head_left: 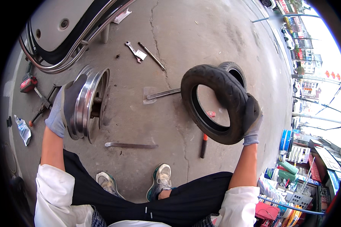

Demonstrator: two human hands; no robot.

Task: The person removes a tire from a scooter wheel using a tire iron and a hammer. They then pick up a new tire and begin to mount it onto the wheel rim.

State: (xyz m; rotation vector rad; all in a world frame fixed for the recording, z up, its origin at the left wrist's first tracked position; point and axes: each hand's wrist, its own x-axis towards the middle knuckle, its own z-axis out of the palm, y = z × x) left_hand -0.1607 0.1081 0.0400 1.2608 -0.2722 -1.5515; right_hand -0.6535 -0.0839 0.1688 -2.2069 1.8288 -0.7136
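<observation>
Both my hands wear grey-and-black work gloves. At the left, my left hand (70, 102) is closed on the outer side of a shiny metal wheel rim (83, 109), which stands upright with its hub facing right. My right hand (252, 117) grips the right edge of a black rubber tyre (191, 85), held tilted above the ground. Behind it a second tyre (241, 73) shows in part. A flat tyre lever (165, 93) reaches left from behind the held tyre. Another tyre lever (132, 145) lies in front of my shoes. A red-and-black handled tool (204, 145) is partly hidden under the tyre.
A wrench (134, 51) and a thin metal rod (151, 56) lie farther out on the concrete. A scooter body with chrome bars (70, 56) fills the upper left. Red and black tools (28, 84) and a plastic packet (23, 130) lie far left. Cluttered supplies (288, 178) stand at the right.
</observation>
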